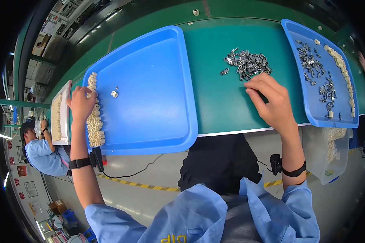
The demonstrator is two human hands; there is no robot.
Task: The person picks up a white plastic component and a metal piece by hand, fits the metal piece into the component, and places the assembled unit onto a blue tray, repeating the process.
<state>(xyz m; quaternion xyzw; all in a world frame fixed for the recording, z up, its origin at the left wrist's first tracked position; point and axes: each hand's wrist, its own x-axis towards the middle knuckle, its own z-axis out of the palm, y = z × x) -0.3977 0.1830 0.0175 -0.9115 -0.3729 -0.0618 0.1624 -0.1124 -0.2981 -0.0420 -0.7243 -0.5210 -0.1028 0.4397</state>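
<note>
Over the left edge of a large blue tray (150,89), my left hand (82,104) has its fingers closed on a small cream plastic part (89,95). Under and beside it runs a packed row of similar cream parts (95,125) along the tray's side. A loose cream part (114,94) lies inside the tray to the right, with tiny bits next to it. My right hand (273,101) is at the near edge of a pile of small shiny metal pieces (249,64) on the green mat. Its thumb and forefinger are pinched together; what is between them is too small to make out.
A second blue tray (312,97) at the right holds metal pieces and a line of cream parts. Beneath it is a clear plastic bin (326,156). A white box (61,117) with cream parts stands at the left. Another person (48,154) works beyond it.
</note>
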